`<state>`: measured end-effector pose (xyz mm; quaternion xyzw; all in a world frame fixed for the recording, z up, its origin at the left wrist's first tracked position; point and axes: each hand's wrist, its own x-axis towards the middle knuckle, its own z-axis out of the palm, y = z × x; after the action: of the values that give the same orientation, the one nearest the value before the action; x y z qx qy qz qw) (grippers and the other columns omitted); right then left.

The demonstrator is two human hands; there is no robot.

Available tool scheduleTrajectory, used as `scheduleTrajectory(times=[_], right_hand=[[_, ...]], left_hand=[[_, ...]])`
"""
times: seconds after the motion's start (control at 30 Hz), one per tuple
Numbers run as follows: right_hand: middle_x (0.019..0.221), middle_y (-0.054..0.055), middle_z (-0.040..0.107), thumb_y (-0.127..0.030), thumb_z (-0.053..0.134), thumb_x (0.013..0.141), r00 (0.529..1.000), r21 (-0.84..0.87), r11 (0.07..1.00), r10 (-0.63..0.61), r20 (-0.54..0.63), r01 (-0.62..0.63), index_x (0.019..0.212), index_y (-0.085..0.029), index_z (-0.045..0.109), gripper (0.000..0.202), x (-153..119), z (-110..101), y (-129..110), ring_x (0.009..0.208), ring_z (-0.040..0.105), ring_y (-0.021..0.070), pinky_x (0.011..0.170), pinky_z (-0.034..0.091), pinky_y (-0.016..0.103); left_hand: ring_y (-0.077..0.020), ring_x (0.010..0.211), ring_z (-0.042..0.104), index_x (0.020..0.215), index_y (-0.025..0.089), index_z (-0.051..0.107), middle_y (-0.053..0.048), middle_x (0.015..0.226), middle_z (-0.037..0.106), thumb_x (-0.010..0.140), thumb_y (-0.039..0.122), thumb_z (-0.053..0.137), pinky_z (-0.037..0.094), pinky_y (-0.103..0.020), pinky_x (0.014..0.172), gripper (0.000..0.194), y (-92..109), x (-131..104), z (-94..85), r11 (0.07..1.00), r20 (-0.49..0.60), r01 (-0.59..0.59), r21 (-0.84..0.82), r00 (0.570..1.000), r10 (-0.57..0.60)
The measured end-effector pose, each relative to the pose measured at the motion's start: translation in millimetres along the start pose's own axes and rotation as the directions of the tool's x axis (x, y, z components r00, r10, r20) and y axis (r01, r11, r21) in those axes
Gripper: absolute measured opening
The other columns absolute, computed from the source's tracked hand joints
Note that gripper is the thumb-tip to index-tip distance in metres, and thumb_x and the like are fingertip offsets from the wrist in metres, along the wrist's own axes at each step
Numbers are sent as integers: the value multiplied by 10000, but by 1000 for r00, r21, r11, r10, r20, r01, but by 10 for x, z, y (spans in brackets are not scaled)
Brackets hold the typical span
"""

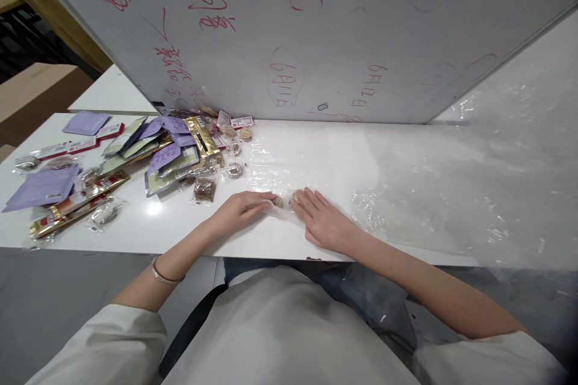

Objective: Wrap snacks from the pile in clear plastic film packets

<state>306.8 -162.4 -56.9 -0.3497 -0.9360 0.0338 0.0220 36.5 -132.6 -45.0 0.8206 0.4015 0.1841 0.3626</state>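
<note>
Clear plastic film (311, 156) lies over the white table in front of me. Two small round tan pieces sit side by side at its near edge, one (278, 201) by the fingertips of my left hand (239, 210), the other (295, 197) partly under the fingers of my right hand (324, 219). My left hand has its fingers closed together on the film edge beside the left piece. The right hand lies palm down with its fingers slightly spread, pressing on the film and the right piece.
A heap of purple, green and gold packets (169, 147) and small wrapped pieces (204, 190) lies left of the film. More packets (43, 186) are at the far left. A whiteboard (325, 30) stands behind. Loose plastic film (510, 192) spreads right, past the table edge.
</note>
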Motion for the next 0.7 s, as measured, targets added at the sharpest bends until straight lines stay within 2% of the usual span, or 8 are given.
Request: scheduleTrajectory(times=[0.1, 0.17, 0.23, 0.3, 0.47, 0.53, 0.6, 0.7], right_hand=[[1303, 177, 654, -204, 431, 993, 1000, 88, 996, 13, -7, -12, 1252, -92, 649, 357, 98, -133, 150, 1220, 605, 312, 975, 504, 437], [1037, 89, 756, -304, 389, 1030, 995, 220, 973, 55, 85, -72, 1047, -177, 730, 365, 207, -306, 310, 948, 695, 248, 804, 523, 367], [844, 30, 754, -382, 406, 1023, 975, 352, 920, 110, 193, -173, 885, -218, 741, 397, 344, -474, 482, 751, 665, 198, 708, 471, 320], [823, 12, 742, -401, 434, 1000, 954, 461, 849, 148, 259, -257, 808, -224, 727, 393, 487, -567, 636, 722, 628, 170, 688, 420, 293], [690, -3, 619, -460, 483, 944, 908, 498, 772, 249, 336, -396, 660, -209, 574, 390, 721, -407, 853, 631, 498, 139, 594, 319, 280], [632, -19, 544, -491, 525, 917, 898, 462, 779, 298, 323, -424, 630, -210, 497, 403, 731, -287, 879, 589, 436, 131, 568, 278, 283], [616, -27, 517, -505, 544, 906, 894, 456, 773, 333, 299, -440, 620, -211, 465, 418, 703, -196, 884, 576, 413, 125, 565, 266, 283], [637, -29, 551, -530, 549, 900, 886, 475, 748, 384, 260, -463, 632, -215, 488, 418, 645, -131, 882, 582, 434, 126, 574, 286, 280]], left_hand=[[-187, 856, 660, 1023, 220, 723, -41, 971, 735, 997, 454, 445, 476, -301, 755, 365, 46, 18, 94, 985, -113, 161, -58, 980, -167], [-158, 688, 574, 812, 190, 678, -14, 743, 649, 981, 473, 451, 405, -281, 643, 401, 61, 48, 151, 972, -206, 224, -74, 950, -234], [-145, 633, 504, 690, 186, 575, 7, 645, 550, 964, 464, 461, 353, -277, 606, 406, 61, 105, 189, 959, -295, 264, -103, 913, -283], [-142, 631, 477, 658, 193, 504, 16, 627, 500, 948, 429, 462, 333, -275, 603, 376, 44, 189, 196, 948, -351, 295, -119, 881, -318], [-144, 592, 434, 615, 207, 411, 22, 587, 428, 918, 336, 452, 312, -280, 583, 331, -47, 424, 93, 915, -332, 403, -26, 860, -389], [-161, 610, 461, 639, 203, 452, 5, 612, 475, 898, 333, 496, 338, -293, 598, 293, -70, 480, 58, 903, -309, 429, 2, 860, -407], [-211, 764, 540, 798, 180, 550, -58, 806, 583, 879, 310, 545, 409, -333, 688, 154, -72, 505, 56, 901, -368, 431, 52, 847, -384], [-309, 1146, 506, 1168, 143, 538, -184, 1235, 533, 902, 288, 565, 422, -452, 938, 305, -60, 499, 115, 917, -534, 305, 258, 836, -128]])
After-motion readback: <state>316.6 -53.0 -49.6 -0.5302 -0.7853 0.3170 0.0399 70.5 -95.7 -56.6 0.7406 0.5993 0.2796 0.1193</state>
